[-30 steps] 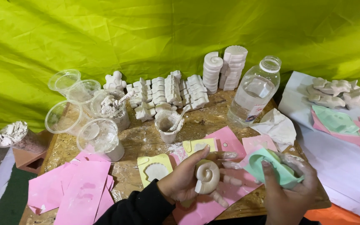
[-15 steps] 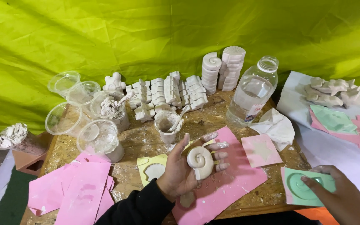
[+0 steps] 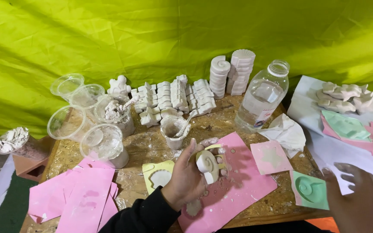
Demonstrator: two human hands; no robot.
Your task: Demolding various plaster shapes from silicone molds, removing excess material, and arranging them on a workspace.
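Your left hand (image 3: 188, 174) grips the white spiral shell cast (image 3: 208, 165) above the large pink mat (image 3: 234, 190). The cast sits between your thumb, which rises on its left side, and your fingertips (image 3: 221, 160), which curl around its right edge and back. A sliver of something yellow shows behind its top edge; you cannot tell what that is. The cast stands nearly on edge, its flat spiral face turned up and to the left toward you, its longer axis running from upper left to lower right.

Your right hand (image 3: 352, 198) hovers at the lower right with fingers spread and holding nothing, just beside the green mould (image 3: 311, 190), which lies flat at the table (image 3: 221, 125) edge with its snail-shaped hollow facing up.

Half a second ago your right hand lay on the green mould lower down, near the picture's bottom edge; now the mould rests on the table by the small pink star mould (image 3: 270, 156) and the hand is off it. The cast has turned from nearly face-on to more edgewise, and your left hand has stayed in much the same spot.
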